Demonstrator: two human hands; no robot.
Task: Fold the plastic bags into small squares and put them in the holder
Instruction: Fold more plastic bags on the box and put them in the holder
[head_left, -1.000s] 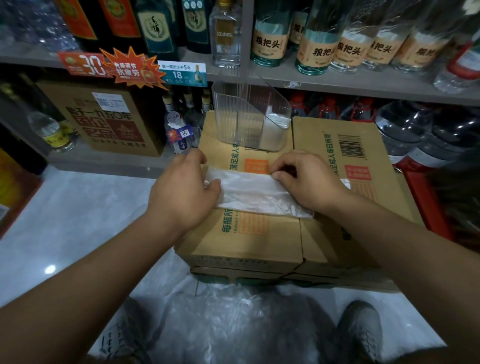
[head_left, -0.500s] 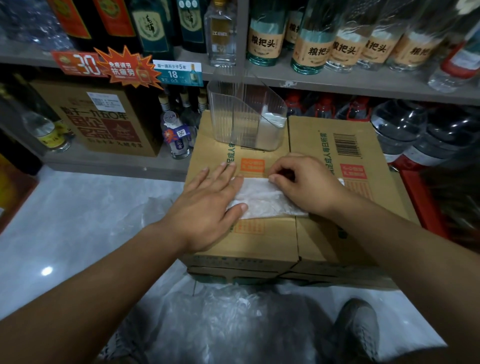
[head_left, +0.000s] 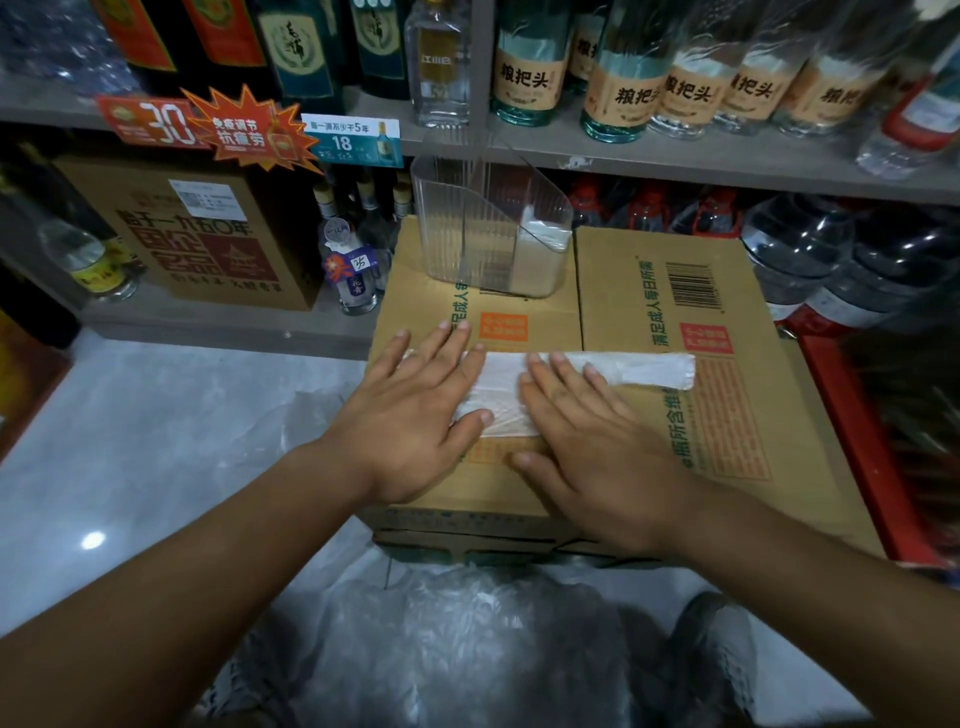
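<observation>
The plastic bag, folded into 1 long strip, is laid flat on the cardboard box. It is pressed down by the left hand and the right hand, fingers straight and released, nothing grasped. The clear holder is stood at the box's rear, apart from the bag.

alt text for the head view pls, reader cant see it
A person's left hand and right hand press flat with straight fingers on a white plastic bag folded into a strip on a brown cardboard box. A clear ribbed plastic holder stands at the box's far edge, below labelled bottles.
</observation>
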